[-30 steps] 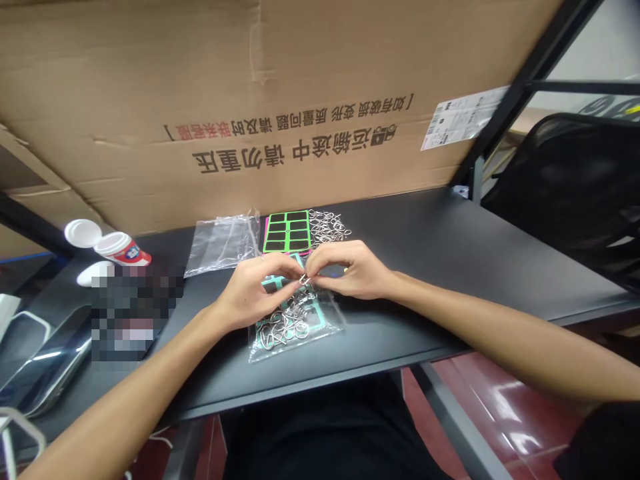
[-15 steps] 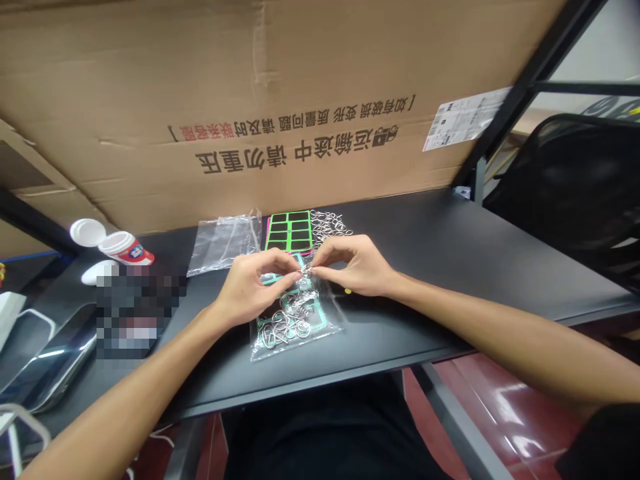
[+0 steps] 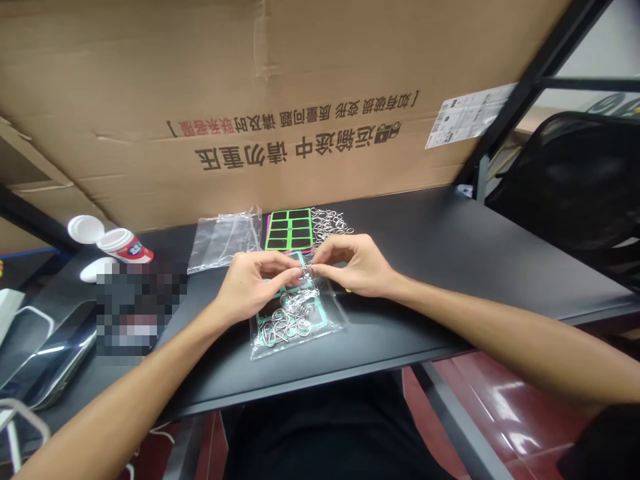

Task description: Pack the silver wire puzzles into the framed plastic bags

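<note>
My left hand (image 3: 253, 283) and my right hand (image 3: 354, 267) meet over a clear plastic bag (image 3: 327, 325) on the black table. Thumb and fingers of each are pinched on a small silver metal ring piece (image 3: 307, 269), whose exact shape is partly hidden by the fingertips. Within the bag lie a teal-framed card (image 3: 317, 313) with black panels and several silver wire rings (image 3: 285, 323). Just behind the hands sits a green-framed card (image 3: 289, 230) over a pink-edged one. A heap of silver wire rings (image 3: 331, 225) lies to its right.
A flat clear bag (image 3: 225, 241) lies behind my left hand. Further left are a red-and-white tub (image 3: 126, 247) with its lid open, a white oval object (image 3: 99, 269) and a dark glossy tray (image 3: 55, 360). Cardboard (image 3: 320, 60) walls off the back; a black chair (image 3: 570, 180) stands right.
Both hands keep their pinch over the bag, with only slight finger movement at the metal piece. The camera view has shifted a little.
</note>
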Action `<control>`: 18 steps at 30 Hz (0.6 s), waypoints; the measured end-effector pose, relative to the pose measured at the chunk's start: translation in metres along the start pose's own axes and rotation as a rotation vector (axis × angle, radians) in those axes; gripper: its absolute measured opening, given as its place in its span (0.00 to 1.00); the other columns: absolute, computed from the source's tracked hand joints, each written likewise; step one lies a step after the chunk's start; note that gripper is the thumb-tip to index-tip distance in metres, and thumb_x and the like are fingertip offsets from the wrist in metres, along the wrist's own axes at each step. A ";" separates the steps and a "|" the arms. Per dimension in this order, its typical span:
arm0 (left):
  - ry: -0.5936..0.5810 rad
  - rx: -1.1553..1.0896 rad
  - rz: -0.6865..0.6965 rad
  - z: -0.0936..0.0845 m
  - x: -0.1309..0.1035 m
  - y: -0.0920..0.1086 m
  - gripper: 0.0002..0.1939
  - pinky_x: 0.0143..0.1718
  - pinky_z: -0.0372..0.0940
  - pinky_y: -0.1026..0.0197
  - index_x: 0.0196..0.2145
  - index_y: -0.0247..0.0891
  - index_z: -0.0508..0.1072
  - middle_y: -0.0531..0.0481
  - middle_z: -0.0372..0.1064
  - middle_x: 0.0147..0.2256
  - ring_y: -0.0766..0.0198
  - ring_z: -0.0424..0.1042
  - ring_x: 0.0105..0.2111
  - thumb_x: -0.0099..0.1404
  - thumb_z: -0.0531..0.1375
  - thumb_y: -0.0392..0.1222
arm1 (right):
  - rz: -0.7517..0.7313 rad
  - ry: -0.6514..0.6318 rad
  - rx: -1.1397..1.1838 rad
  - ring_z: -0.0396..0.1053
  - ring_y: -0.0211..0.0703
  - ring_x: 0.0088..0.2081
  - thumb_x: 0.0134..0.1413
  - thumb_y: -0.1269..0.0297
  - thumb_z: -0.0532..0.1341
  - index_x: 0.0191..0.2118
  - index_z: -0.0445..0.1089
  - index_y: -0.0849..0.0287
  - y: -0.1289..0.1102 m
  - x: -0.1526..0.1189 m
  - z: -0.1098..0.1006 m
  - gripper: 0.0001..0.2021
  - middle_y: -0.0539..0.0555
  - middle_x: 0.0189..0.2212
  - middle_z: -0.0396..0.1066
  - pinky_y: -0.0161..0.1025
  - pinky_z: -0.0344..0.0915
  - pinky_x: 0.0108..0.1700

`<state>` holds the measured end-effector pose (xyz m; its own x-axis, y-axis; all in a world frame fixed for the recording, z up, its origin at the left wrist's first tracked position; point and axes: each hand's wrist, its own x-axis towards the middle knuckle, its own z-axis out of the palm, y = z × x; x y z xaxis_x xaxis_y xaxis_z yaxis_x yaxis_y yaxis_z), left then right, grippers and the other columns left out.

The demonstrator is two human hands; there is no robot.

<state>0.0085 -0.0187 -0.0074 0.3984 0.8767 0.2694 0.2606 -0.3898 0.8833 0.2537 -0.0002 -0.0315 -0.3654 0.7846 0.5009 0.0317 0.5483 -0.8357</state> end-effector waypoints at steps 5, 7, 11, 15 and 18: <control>-0.013 0.028 -0.005 0.002 0.000 -0.004 0.12 0.39 0.83 0.59 0.40 0.37 0.86 0.45 0.85 0.34 0.57 0.86 0.32 0.70 0.72 0.49 | 0.036 0.008 -0.014 0.80 0.42 0.32 0.59 0.57 0.77 0.35 0.81 0.60 0.001 0.000 0.001 0.11 0.54 0.33 0.83 0.39 0.80 0.37; -0.024 0.040 0.003 0.002 0.000 -0.005 0.11 0.38 0.83 0.59 0.40 0.37 0.85 0.46 0.85 0.34 0.58 0.86 0.32 0.70 0.72 0.49 | 0.063 -0.005 0.031 0.80 0.42 0.31 0.57 0.55 0.78 0.35 0.81 0.60 0.002 0.001 0.001 0.13 0.55 0.32 0.83 0.39 0.80 0.35; -0.037 0.060 0.021 0.001 0.000 -0.004 0.11 0.37 0.83 0.61 0.39 0.37 0.85 0.46 0.85 0.33 0.59 0.86 0.32 0.71 0.72 0.49 | 0.150 -0.062 0.185 0.82 0.45 0.30 0.54 0.51 0.80 0.37 0.84 0.61 0.004 0.004 -0.001 0.17 0.55 0.30 0.84 0.40 0.83 0.34; -0.060 0.038 -0.025 0.001 0.000 -0.002 0.12 0.33 0.81 0.62 0.37 0.37 0.84 0.46 0.84 0.30 0.59 0.85 0.29 0.69 0.73 0.49 | 0.191 -0.102 0.211 0.84 0.46 0.30 0.55 0.51 0.79 0.39 0.86 0.61 0.006 0.005 -0.002 0.16 0.56 0.31 0.85 0.41 0.84 0.35; -0.080 -0.003 -0.084 0.001 0.001 -0.003 0.13 0.31 0.80 0.62 0.36 0.36 0.85 0.45 0.84 0.29 0.58 0.85 0.28 0.68 0.74 0.50 | 0.157 -0.045 0.152 0.84 0.46 0.32 0.57 0.55 0.77 0.39 0.86 0.60 0.006 0.003 0.000 0.12 0.57 0.34 0.86 0.41 0.84 0.36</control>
<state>0.0087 -0.0168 -0.0098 0.4438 0.8812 0.1629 0.2938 -0.3148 0.9025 0.2527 0.0053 -0.0351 -0.4081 0.8413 0.3546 -0.0482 0.3680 -0.9286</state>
